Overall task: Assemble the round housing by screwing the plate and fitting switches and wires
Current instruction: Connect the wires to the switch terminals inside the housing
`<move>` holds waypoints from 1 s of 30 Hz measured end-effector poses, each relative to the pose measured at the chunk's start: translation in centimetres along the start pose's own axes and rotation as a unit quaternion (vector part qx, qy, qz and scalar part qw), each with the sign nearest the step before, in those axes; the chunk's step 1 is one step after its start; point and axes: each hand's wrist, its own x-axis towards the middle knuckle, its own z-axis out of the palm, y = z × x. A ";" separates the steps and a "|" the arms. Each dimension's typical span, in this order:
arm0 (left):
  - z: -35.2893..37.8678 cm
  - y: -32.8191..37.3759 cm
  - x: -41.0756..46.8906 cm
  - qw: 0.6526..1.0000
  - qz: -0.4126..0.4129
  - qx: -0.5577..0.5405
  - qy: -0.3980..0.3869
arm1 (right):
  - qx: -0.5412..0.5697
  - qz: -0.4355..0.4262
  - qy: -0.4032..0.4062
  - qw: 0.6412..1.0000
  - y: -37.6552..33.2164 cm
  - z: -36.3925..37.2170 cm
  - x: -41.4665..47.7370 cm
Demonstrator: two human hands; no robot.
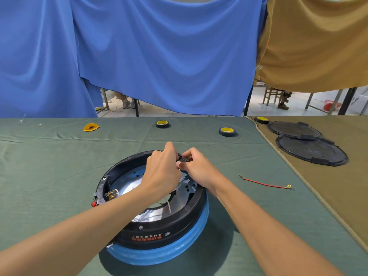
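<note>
The round housing (151, 236), black with a blue lower band, lies open side up on the green cloth. A shiny metal plate (129, 184) sits inside it. A red switch (94, 203) with brass terminals is fitted in its left wall. At the housing's far rim my left hand (161, 170) and my right hand (196, 168) meet, and both pinch a small black part (182, 157) against the rim. A loose red wire (264, 183) with a ring terminal lies on the cloth to the right.
Two rolls of tape (162, 124) (227, 131) and a yellow scrap (91, 127) lie farther back. A third roll (261, 120) and two black round covers (311, 149) rest on the brown cloth at right. Blue and brown cloths hang behind the table.
</note>
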 end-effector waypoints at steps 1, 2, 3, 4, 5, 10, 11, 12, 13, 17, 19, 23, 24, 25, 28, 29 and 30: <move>0.0 0.1 -0.1 1.000 0.005 0.005 0.000 | 0.004 0.000 -0.003 1.000 0.0 0.0 0.0; 0.0 0.0 -0.2 1.000 0.010 0.009 -0.003 | 0.009 0.001 -0.005 1.000 0.1 0.0 0.1; 0.0 0.0 -0.2 1.000 0.015 0.011 -0.007 | 0.013 0.002 -0.006 1.000 0.2 0.0 0.1; -0.1 0.0 -0.1 1.000 0.021 0.014 -0.015 | 0.017 0.004 -0.006 1.000 0.2 0.0 0.2; -0.2 0.0 0.0 0.999 0.029 0.022 -0.024 | 0.020 0.006 -0.004 1.000 0.2 0.0 0.2; -0.9 0.2 0.7 0.994 0.067 0.065 -0.057 | 0.010 0.008 0.002 1.000 0.4 0.0 0.5; -0.9 0.1 0.8 0.994 0.067 0.068 -0.060 | 0.004 0.007 0.003 1.000 0.4 0.0 0.5; -1.0 0.1 0.8 0.993 0.066 0.071 -0.062 | 0.000 0.004 0.004 1.000 0.4 0.0 0.6; -1.0 0.1 0.8 0.993 0.065 0.074 -0.065 | -0.002 0.002 0.005 1.000 0.4 0.0 0.6; -1.1 -0.2 0.6 0.996 0.045 0.054 -0.059 | -0.012 -0.002 0.016 1.000 0.4 0.0 0.8; -1.0 -0.3 0.5 0.997 0.024 0.045 -0.049 | -0.012 -0.004 0.024 1.000 0.4 0.0 0.8; -0.8 -0.4 0.3 0.996 0.025 0.080 -0.006 | -0.014 -0.014 0.034 0.999 0.3 0.0 0.6; -0.7 -0.4 0.2 0.993 0.037 0.109 0.006 | -0.014 -0.016 0.037 0.999 0.3 -0.1 0.6; -0.7 -0.4 0.1 0.990 0.044 0.136 0.014 | -0.012 -0.016 0.039 0.999 0.3 -0.1 0.5; -0.6 -0.1 -0.2 0.983 0.039 0.181 0.017 | -0.003 -0.010 0.049 0.999 0.2 -0.1 0.5; -0.6 0.0 -0.3 0.982 0.036 0.186 0.018 | 0.001 -0.008 0.054 0.999 0.2 -0.1 0.4; -0.5 0.2 -0.2 0.981 0.034 0.189 0.021 | 0.002 -0.007 0.059 0.998 0.2 -0.1 0.4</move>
